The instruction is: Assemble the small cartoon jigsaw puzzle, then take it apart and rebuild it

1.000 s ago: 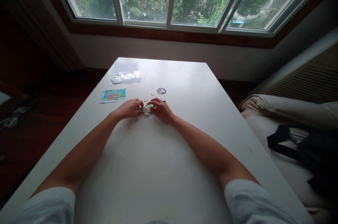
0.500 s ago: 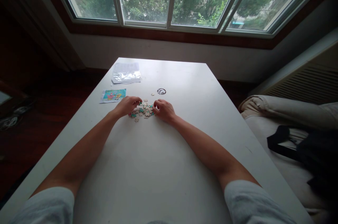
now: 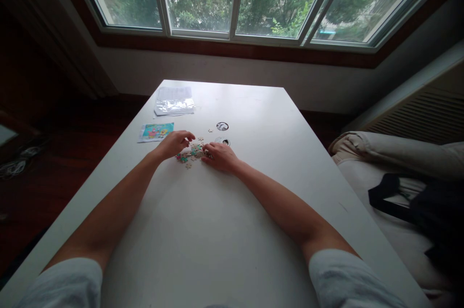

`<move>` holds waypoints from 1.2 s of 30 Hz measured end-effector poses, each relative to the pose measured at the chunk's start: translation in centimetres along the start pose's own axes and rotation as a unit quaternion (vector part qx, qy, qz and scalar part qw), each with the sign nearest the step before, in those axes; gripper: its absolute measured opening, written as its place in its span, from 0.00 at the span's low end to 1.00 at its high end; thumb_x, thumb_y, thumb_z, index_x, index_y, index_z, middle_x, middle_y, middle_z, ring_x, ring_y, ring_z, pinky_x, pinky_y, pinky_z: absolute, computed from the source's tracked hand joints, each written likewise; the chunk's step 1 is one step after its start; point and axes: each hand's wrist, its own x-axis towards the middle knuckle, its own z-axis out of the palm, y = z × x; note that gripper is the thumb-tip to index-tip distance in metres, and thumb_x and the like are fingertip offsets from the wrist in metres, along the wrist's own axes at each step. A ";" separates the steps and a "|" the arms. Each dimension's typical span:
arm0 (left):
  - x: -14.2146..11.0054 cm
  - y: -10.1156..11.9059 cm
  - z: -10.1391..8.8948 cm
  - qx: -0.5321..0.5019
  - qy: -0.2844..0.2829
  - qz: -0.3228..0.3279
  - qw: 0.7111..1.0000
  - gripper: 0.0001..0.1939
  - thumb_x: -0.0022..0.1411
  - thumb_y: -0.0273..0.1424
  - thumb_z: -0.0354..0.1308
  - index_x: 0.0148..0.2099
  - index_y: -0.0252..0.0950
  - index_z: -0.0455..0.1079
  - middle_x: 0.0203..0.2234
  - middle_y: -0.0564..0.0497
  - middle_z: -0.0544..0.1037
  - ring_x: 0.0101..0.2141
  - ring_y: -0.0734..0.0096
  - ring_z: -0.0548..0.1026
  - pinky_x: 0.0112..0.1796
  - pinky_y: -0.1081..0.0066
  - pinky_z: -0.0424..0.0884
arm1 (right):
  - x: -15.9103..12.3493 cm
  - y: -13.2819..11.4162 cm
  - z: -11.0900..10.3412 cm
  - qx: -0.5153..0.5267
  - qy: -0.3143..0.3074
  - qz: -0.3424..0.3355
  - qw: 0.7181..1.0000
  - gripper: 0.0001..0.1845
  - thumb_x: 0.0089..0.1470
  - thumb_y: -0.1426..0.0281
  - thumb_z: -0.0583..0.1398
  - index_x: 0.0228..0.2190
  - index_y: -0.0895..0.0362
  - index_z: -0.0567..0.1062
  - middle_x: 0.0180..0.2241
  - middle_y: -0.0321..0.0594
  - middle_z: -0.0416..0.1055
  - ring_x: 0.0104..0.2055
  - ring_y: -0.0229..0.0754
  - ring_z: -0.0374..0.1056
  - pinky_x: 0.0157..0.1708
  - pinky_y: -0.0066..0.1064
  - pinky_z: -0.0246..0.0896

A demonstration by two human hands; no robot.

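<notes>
A loose pile of jigsaw puzzle pieces [image 3: 195,151], some teal and some bare tan, lies on the white table. At the pile's left edge is my left hand [image 3: 175,145], its bent fingers apart and nothing visible between them. My right hand [image 3: 222,157] rests low over the pile's right side. Its thumb and fingers are spread around a few pieces and hide part of them. One single puzzle piece [image 3: 210,130] lies behind the pile. A picture sheet [image 3: 156,132] with colourful cartoon figures is left of my left hand.
Behind my right hand lies a small clear round item [image 3: 224,141] with a dark spot; farther back is a dark-rimmed disc [image 3: 222,126]. A clear plastic packet [image 3: 174,101] sits at the table's [image 3: 217,250] far left. A dark strap [image 3: 387,201] lies on the padded seat at right.
My right hand has shifted left and down onto the pile, uncovering the clear round item behind it. My left hand's fingers have lifted slightly away from the pieces.
</notes>
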 end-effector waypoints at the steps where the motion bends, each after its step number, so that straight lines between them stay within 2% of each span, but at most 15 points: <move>1: 0.0 0.1 0.0 0.005 0.002 0.002 1.000 0.19 0.58 0.26 0.50 0.48 0.39 0.77 0.40 0.49 0.81 0.32 0.71 0.79 0.38 0.72 0.74 | 0.0 0.1 0.1 0.004 0.005 -0.002 1.000 0.16 0.63 0.58 0.60 0.48 0.52 0.74 0.43 0.44 0.76 0.43 0.46 0.71 0.41 0.33 0.57; 7: -0.1 0.6 0.1 0.037 -0.003 0.012 0.999 0.16 0.60 0.31 0.53 0.48 0.39 0.77 0.40 0.49 0.80 0.33 0.70 0.77 0.38 0.71 0.73 | 0.1 0.8 0.9 0.083 0.046 0.015 0.995 0.12 0.65 0.64 0.58 0.47 0.52 0.76 0.44 0.41 0.77 0.42 0.43 0.71 0.42 0.30 0.59; 10: 0.0 0.6 0.3 0.039 -0.015 0.016 0.999 0.15 0.63 0.33 0.53 0.48 0.39 0.77 0.41 0.48 0.80 0.35 0.68 0.77 0.41 0.69 0.73 | 0.2 1.3 1.0 0.150 0.076 0.013 0.986 0.14 0.64 0.69 0.57 0.50 0.52 0.76 0.46 0.41 0.76 0.41 0.40 0.71 0.44 0.30 0.61; 13: -0.1 0.5 0.0 0.064 -0.040 0.030 0.997 0.16 0.64 0.37 0.54 0.49 0.41 0.77 0.44 0.47 0.78 0.42 0.64 0.77 0.46 0.67 0.72 | 0.1 1.5 0.8 0.191 0.098 -0.002 0.977 0.17 0.64 0.72 0.56 0.52 0.53 0.75 0.47 0.42 0.75 0.42 0.40 0.70 0.45 0.30 0.62; 16: -0.5 0.6 -1.0 0.104 -0.090 0.049 0.989 0.20 0.63 0.42 0.57 0.54 0.42 0.75 0.49 0.44 0.75 0.50 0.57 0.73 0.52 0.63 0.69 | 0.1 1.5 0.6 0.215 0.105 -0.022 0.971 0.17 0.64 0.73 0.55 0.51 0.53 0.76 0.48 0.42 0.74 0.42 0.39 0.70 0.45 0.30 0.63; 20: -1.0 0.7 -2.3 0.151 -0.153 0.007 0.977 0.28 0.60 0.46 0.59 0.61 0.43 0.70 0.53 0.44 0.71 0.53 0.53 0.70 0.53 0.63 0.67 | 0.0 1.5 0.7 0.245 0.141 -0.038 0.959 0.17 0.65 0.72 0.53 0.50 0.54 0.76 0.48 0.42 0.73 0.38 0.37 0.70 0.42 0.29 0.64; 23: -1.3 0.6 -2.7 0.182 -0.182 -0.031 0.966 0.33 0.56 0.48 0.62 0.62 0.43 0.67 0.53 0.44 0.71 0.52 0.53 0.72 0.50 0.64 0.68 | 0.1 1.8 0.8 0.219 0.173 -0.011 0.960 0.15 0.64 0.72 0.53 0.46 0.54 0.77 0.46 0.41 0.74 0.35 0.36 0.69 0.41 0.28 0.63; 25: -1.4 0.6 -2.7 0.194 -0.196 -0.042 0.960 0.36 0.53 0.49 0.63 0.62 0.44 0.67 0.52 0.44 0.71 0.50 0.53 0.73 0.48 0.66 0.69 | 0.1 2.0 0.6 0.172 0.180 0.032 0.968 0.13 0.63 0.72 0.53 0.43 0.54 0.77 0.43 0.40 0.75 0.35 0.37 0.68 0.40 0.28 0.61; 28: -1.4 0.8 -2.5 0.188 -0.206 -0.048 0.959 0.33 0.54 0.48 0.62 0.61 0.44 0.67 0.50 0.46 0.73 0.45 0.57 0.75 0.42 0.68 0.70 | 0.0 2.2 0.0 0.078 0.141 0.107 0.981 0.09 0.61 0.70 0.57 0.39 0.53 0.77 0.36 0.38 0.76 0.34 0.40 0.68 0.36 0.29 0.57; 31: -1.3 1.3 -2.2 0.171 -0.202 -0.046 0.963 0.27 0.57 0.45 0.60 0.58 0.43 0.69 0.46 0.48 0.76 0.40 0.61 0.76 0.38 0.70 0.69 | -0.1 2.2 -0.4 0.016 0.073 0.143 0.987 0.08 0.61 0.64 0.58 0.37 0.52 0.77 0.32 0.37 0.76 0.32 0.41 0.68 0.33 0.29 0.52; 34: -1.1 1.4 -1.9 0.167 -0.187 -0.035 0.967 0.21 0.58 0.41 0.58 0.54 0.42 0.71 0.43 0.49 0.78 0.39 0.62 0.76 0.36 0.71 0.68 | -0.1 1.9 -0.6 0.007 0.033 0.129 0.991 0.10 0.62 0.60 0.58 0.37 0.52 0.77 0.31 0.38 0.76 0.31 0.40 0.66 0.31 0.29 0.48; 36: -1.0 1.3 -1.6 0.171 -0.171 -0.022 0.970 0.17 0.59 0.37 0.56 0.51 0.41 0.72 0.41 0.49 0.79 0.38 0.63 0.76 0.36 0.71 0.67 | 0.0 1.7 -1.0 0.032 0.007 0.088 0.996 0.11 0.62 0.60 0.59 0.38 0.53 0.77 0.30 0.37 0.75 0.31 0.39 0.65 0.31 0.29 0.47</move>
